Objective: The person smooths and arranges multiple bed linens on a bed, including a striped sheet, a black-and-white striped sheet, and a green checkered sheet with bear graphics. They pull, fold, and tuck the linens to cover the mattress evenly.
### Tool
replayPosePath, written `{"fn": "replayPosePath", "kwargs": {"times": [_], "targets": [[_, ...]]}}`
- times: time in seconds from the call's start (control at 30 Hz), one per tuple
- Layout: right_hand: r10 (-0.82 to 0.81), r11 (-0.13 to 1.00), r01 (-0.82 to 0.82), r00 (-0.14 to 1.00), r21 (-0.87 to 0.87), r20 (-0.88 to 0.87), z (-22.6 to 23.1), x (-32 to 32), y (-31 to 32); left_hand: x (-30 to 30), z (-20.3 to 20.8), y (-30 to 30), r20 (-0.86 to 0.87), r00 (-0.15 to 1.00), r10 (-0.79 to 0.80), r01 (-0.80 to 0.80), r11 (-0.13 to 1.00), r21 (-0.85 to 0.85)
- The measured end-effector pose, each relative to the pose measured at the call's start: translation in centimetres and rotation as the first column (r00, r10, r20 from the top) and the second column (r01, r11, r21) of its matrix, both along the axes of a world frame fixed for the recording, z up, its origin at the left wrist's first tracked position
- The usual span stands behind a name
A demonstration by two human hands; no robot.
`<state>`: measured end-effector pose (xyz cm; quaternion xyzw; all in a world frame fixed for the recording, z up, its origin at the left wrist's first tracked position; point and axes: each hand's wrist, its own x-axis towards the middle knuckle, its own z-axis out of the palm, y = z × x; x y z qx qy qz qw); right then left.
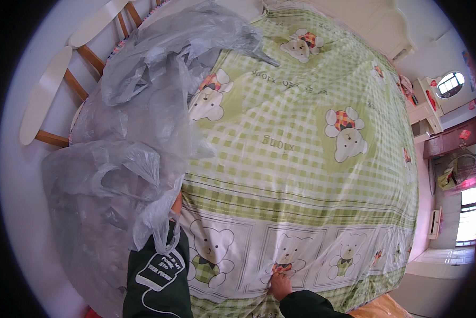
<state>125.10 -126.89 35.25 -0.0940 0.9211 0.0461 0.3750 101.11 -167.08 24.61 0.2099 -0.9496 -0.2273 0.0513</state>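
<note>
Spread across almost the whole view is a green and white checked sheet (301, 159) with printed teddy bears, lying over a bed. Along its near edge runs a white band with a row of bears in square frames. On the left side of the bed lies a big heap of thin grey plastic film (137, 111), crumpled and half transparent, and it covers the left border of the sheet. Behind the film, at the upper left, stands a wooden headboard (63, 85) with pale rounded rails and brown bars. At the far right, white furniture (426, 108) and a bright window (468, 214) can be seen.

The right hand (279, 283) comes from the lower edge in a dark green sleeve. Its fingers are closed and pinch a small fold of the sheet in the white band, just under one of the framed bears; the cloth makes little wrinkles around the pinch.

The left hand (176, 204) is mostly hidden under a hanging piece of the film. Only a small part of it shows above the dark sleeve with a white print. It touches the film at the left border of the sheet, but I cannot tell if the fingers are closed or open.
</note>
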Motion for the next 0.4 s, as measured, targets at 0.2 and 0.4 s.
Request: {"fn": "replayPosePath", "kwargs": {"times": [0.2, 0.4], "targets": [[-0.087, 0.981, 0.103, 0.991, -0.166, 0.1, -0.1, 0.5, 1.7, -2.6, -0.3, 0.4, -0.098, 0.995, 0.031, -0.019, 0.993, 0.119], [0.135, 0.879, 0.384, 0.368, -0.282, 0.92, 0.6, -9.3, 2.3, -3.5, -0.1, 0.9, 0.024, 0.994, 0.11, -0.112, 0.975, 0.192]]}}
